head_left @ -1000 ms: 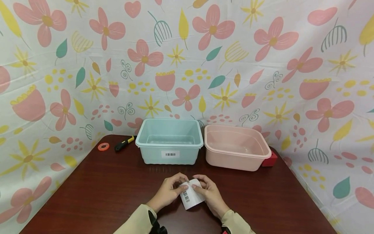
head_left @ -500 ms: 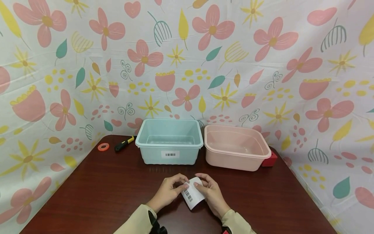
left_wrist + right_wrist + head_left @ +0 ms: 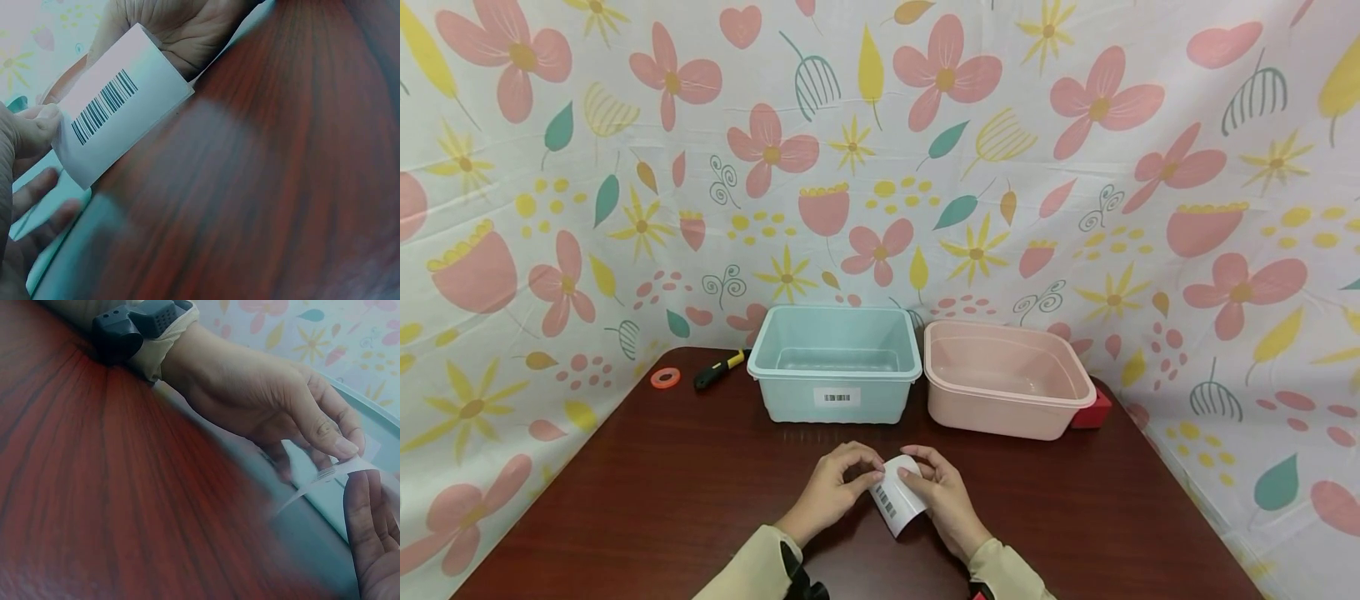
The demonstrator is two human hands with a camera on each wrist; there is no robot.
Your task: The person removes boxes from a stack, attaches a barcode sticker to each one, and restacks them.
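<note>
White label [image 3: 124, 111] slants lengthwise up rightward in left wrist view.

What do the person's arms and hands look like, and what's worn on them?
The left sleeve and right sleeve are beige. The left hand and right hand are ungloved. On the left, a black strap carries a chunky black device; on the right, a black band and small red piece show, partly cut off.
</note>
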